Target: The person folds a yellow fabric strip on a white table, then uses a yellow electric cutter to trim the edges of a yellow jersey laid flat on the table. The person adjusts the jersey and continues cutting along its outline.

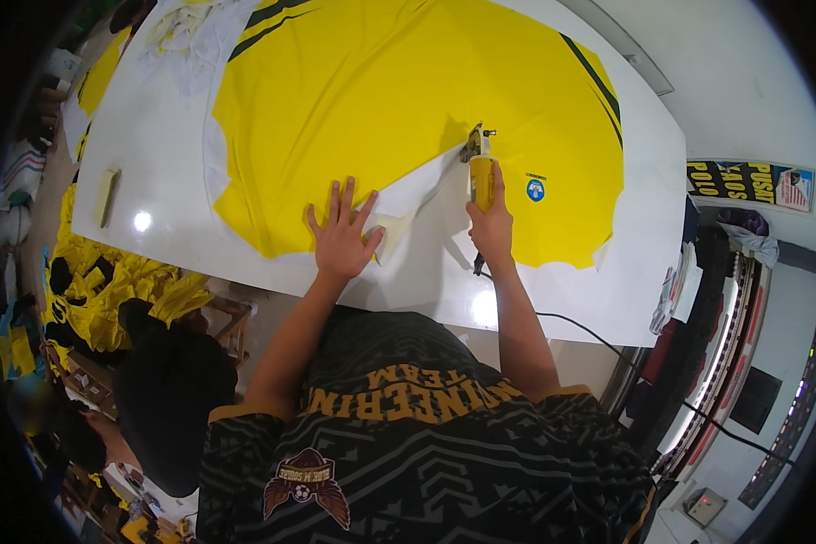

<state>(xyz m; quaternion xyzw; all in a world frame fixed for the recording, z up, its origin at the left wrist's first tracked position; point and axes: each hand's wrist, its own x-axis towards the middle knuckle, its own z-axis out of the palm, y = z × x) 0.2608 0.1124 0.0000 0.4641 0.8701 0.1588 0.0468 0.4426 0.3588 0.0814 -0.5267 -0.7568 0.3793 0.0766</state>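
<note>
Yellow fabric (pixel 381 91) with black stripes is spread over a white table (pixel 154 199). My right hand (pixel 492 222) grips the yellow body of an electric fabric cutter (pixel 481 172), whose metal head stands in the cloth. A slit runs from that head toward the near edge, showing white between the two sides. Left of the slit, my left hand (pixel 343 236) lies flat on the fabric with its fingers spread. A small blue badge (pixel 536 190) is printed on the cloth right of the cutter. The blade itself is too small to make out.
A black cord (pixel 607 344) trails off to the right from the cutter. At the left of the table lies a small pale block (pixel 107 198). Crumpled yellow cloth (pixel 118 290) is heaped below the table's left side, near a person in black (pixel 177 399). White cloth (pixel 186 41) lies at the far left.
</note>
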